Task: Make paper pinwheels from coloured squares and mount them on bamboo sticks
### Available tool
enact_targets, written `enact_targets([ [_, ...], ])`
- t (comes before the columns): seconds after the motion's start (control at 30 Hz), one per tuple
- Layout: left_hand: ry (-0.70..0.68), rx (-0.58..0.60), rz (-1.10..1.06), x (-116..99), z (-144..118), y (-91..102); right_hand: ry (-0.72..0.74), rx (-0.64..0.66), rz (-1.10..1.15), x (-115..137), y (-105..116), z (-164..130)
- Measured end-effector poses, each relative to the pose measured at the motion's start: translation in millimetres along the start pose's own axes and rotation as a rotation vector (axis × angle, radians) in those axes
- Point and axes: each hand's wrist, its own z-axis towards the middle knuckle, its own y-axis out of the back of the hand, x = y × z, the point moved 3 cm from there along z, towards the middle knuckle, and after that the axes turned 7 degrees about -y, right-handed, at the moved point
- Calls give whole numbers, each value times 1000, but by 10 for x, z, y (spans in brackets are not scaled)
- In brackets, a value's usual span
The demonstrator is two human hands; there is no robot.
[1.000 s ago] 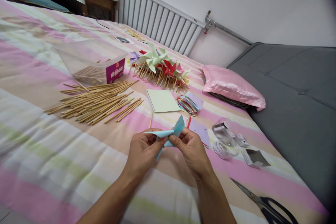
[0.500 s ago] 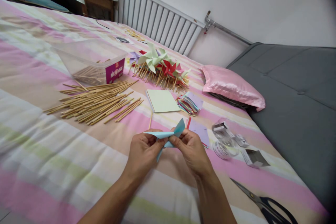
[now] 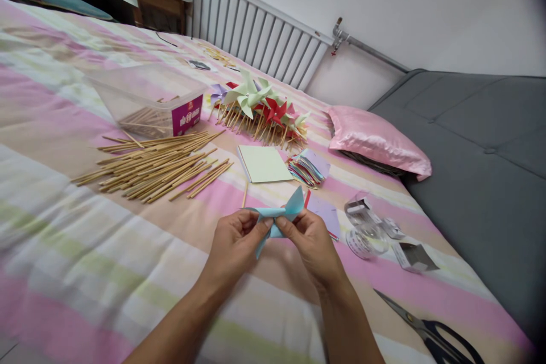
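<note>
A light blue paper pinwheel with folded blades is held between my two hands, above the bed. My left hand pinches its left side, thumb pressed near the centre. On the other side my right hand grips it, with the thumb at the middle and the fingers behind, partly hidden. Just beyond the hands lie a single stick, a pale green stack of paper squares and a purple sheet. A fanned pile of coloured paper sits beside the stack.
Many wooden sticks lie to the left, before a clear plastic box. Finished pinwheels are bunched behind. At right are a clear plastic container, a small open box, scissors and a pink pillow.
The left blade of the blue pinwheel has been folded in toward the centre, under my left thumb. Both hands stay in nearly the same place.
</note>
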Motion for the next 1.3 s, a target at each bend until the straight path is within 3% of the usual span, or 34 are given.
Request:
enact_targets([
  [0.2,5,-22,57,-44,18,25,69,-93,-177,29,-32,-15],
  [0.37,43,-15,82,-62,21,21,122,-76,-321,65,-96,-30],
  [0.53,72,-42,108,-53,43,28,15,-82,-157,-7,-71,2],
  [0.67,126,-67,91,-40,51,48,-109,25,51,-48,-64,26],
  [0.83,144,-74,87,-20,68,70,-152,11,75,-82,-53,31],
  [1.17,91,-51,249,-71,58,74,-8,-114,-117,-58,-86,17],
  [1.3,86,-37,275,-41,86,88,-8,-126,-94,-61,-79,15],
])
